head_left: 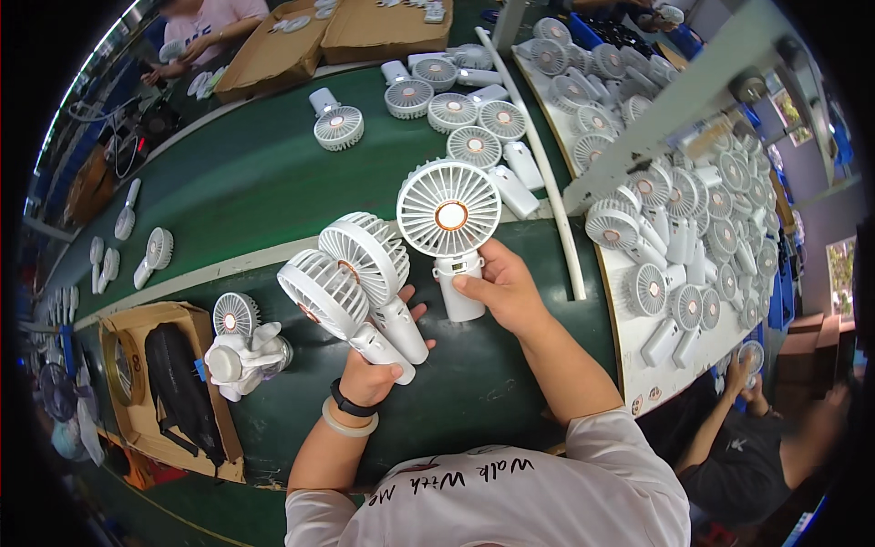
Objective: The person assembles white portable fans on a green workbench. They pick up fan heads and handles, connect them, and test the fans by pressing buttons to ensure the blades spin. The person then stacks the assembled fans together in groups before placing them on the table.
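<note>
My left hand [368,381] wraps round the handles of white handheld fans, at least two. Their round heads tilt up and to the left; the front fan [321,296] overlaps the fan behind it [369,260]. In my right hand [512,290] another white handheld fan [448,208] stands upright by its handle, its grille with a copper-coloured ring round the hub facing me. My thumb presses on the handle just below the head. All of these fans are held above the dark green bench [492,392]. Part of each held handle is hidden by my fingers.
Across a green belt [246,201] lie several more fans [339,128]. A white rail [538,164] separates them from a board [638,369] heaped with fans. Left, a cardboard box [239,447] holds a black bag [178,392], beside a plastic-wrapped jar [260,360]. Other people work nearby.
</note>
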A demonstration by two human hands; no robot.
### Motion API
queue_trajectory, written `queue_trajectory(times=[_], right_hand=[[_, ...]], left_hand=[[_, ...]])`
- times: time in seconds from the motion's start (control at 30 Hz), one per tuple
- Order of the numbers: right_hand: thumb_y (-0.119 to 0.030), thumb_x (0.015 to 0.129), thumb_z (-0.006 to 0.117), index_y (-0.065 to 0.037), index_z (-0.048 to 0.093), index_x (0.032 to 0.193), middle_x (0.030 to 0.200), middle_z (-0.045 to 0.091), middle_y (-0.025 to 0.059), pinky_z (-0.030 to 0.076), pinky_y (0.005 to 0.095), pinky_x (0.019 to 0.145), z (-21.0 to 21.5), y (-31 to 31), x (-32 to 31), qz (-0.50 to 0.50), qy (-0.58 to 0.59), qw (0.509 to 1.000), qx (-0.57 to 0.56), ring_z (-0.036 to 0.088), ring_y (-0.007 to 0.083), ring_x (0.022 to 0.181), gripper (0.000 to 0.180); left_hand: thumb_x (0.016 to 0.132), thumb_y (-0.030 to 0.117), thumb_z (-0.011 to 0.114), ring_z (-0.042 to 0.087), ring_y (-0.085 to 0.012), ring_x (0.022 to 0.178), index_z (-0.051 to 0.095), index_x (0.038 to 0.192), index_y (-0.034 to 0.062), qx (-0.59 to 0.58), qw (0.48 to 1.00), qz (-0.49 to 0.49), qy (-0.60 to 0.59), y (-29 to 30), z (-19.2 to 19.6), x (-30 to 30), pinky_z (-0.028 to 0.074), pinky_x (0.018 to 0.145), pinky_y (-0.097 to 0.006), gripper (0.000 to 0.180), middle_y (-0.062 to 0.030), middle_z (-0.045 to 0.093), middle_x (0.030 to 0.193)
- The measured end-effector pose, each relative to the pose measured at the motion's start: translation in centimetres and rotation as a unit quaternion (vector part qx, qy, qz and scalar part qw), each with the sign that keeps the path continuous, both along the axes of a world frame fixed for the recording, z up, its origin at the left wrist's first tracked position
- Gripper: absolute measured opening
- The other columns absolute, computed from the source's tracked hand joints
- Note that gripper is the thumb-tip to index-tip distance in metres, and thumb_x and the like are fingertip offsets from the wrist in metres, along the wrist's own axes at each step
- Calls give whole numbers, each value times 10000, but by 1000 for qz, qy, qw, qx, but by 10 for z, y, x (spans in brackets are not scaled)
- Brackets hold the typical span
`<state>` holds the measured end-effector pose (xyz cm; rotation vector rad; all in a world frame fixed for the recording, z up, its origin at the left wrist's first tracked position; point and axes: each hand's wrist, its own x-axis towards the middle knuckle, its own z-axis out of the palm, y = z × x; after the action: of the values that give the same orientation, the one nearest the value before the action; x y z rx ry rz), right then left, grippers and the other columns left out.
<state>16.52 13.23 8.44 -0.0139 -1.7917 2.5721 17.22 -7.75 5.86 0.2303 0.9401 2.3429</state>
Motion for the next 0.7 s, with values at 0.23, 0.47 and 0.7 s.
queue_trajectory(times=[0.23,0.47,0.7], right_hand=[[-95,773,654,16,469,1198,1052,612,128,476,334,859,11,28,29,-36,25,997,-70,611,198,948,477],[-87,788,652,20,454,1217,1060,606,123,464,328,874,21,40,43,-46,42,995,-78,600,189,959,484],[-20,816,595,20,418,1243,1129,557,75,453,279,865,19,37,45,-36,72,995,-51,551,114,1006,464]], left_hand=[[589,106,777,329,-338,1270,277,1348,94,5,998,-28,48,34,17,12,482,903,-485,909,-150,242,1422],[563,80,765,393,-296,1212,350,1303,136,74,994,-27,69,56,26,15,491,895,-474,851,-110,281,1377],[559,91,771,395,-284,1208,346,1297,137,31,995,-25,96,50,24,18,484,905,-479,853,-112,285,1369]])
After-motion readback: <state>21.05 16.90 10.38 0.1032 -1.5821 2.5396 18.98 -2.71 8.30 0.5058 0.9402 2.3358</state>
